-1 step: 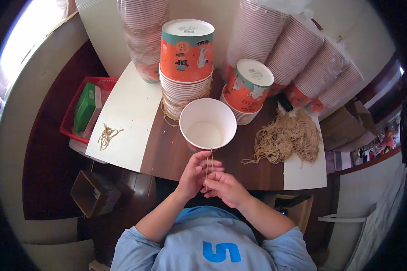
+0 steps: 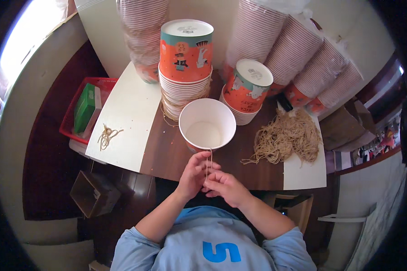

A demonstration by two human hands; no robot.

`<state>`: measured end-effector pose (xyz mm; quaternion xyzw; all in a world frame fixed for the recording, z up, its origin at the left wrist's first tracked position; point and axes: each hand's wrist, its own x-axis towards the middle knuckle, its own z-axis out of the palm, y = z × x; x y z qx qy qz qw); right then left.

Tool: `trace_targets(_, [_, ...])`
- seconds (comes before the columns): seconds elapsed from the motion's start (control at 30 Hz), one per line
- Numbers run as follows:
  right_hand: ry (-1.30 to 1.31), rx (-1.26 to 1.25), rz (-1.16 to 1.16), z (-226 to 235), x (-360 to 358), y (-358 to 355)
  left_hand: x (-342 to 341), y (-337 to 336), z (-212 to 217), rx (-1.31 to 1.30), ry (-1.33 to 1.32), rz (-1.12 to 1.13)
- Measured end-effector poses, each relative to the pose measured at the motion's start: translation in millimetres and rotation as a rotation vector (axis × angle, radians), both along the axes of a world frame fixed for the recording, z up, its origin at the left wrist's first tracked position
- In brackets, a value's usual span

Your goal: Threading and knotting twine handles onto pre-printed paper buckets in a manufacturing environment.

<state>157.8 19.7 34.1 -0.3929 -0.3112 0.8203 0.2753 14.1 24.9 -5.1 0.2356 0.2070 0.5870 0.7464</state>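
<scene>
Head view: a thin tan cord [image 2: 211, 158] runs from the rim of a round, smooth white-lined tub [image 2: 207, 114] on the wood-grain bench [image 2: 165, 156]; the right hand's [image 2: 228, 187] grip pinches it, the left hand [image 2: 191, 177] curls alongside, grasp unclear.

Lettering [image 2: 248, 109] on orange tub [image 2: 237, 91]; character [image 2: 221, 254] on shirt [image 2: 181, 239]

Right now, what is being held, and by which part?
The right hand pinches a thin cord by its lower part; whether the left hand grips it is unclear.
</scene>
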Motion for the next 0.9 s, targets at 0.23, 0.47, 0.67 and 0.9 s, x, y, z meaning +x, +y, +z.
trace_targets(0.23, [-0.699, 0.99, 0.319, 14.2, 6.1, 0.3, -3.1, 0.8, 12.6, -0.068, 0.184, -0.068])
trace_targets(0.47, [-0.83, 1.175, 0.148, 26.6, 12.1, 12.7, -13.5, -2.2, -9.4, -0.145, 0.182, -0.105])
trace_targets(0.67, [-0.74, 1.086, -0.092, 7.5, 7.6, 46.7, -9.0, -6.0, 4.0, 0.01, 0.618, 0.153])
trace_targets(0.9, [-0.689, 1.138, -0.256, -31.6, -19.1, 50.3, -7.1, -1.0, -13.5, 0.034, 0.99, 0.585])
